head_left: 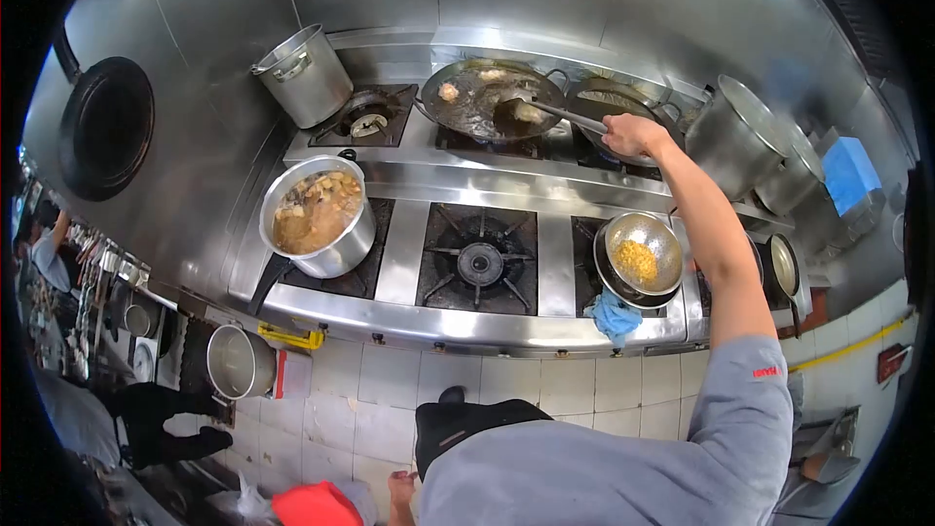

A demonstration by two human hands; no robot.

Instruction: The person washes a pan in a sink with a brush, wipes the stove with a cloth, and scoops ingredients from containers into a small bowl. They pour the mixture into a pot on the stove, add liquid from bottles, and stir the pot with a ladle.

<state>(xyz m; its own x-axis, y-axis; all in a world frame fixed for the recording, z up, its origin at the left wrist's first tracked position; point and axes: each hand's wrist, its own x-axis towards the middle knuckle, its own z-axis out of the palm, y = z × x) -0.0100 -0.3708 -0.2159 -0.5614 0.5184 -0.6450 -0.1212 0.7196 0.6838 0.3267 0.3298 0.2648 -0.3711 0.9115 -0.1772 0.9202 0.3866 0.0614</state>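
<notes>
My right hand (633, 134) is closed round the handle of a long-handled skimmer (575, 118) and reaches over the back burners. The skimmer's dark head is in a wide wok (458, 124) of bubbling oil, with a pale battered piece of food (529, 112) on or against it. More fried pieces (448, 92) float near the wok's far side. Low beside my body, my left hand (401, 487) hangs with its fingers curled; nothing shows in it, and it is partly hidden by my shirt.
A pot of stew (317, 212) stands front left, its black handle jutting over the edge. A strainer bowl with yellow bits (638, 261) sits front right above a blue cloth (614, 317). Tall pots (737, 131) stand at right. A person (83, 419) is at far left.
</notes>
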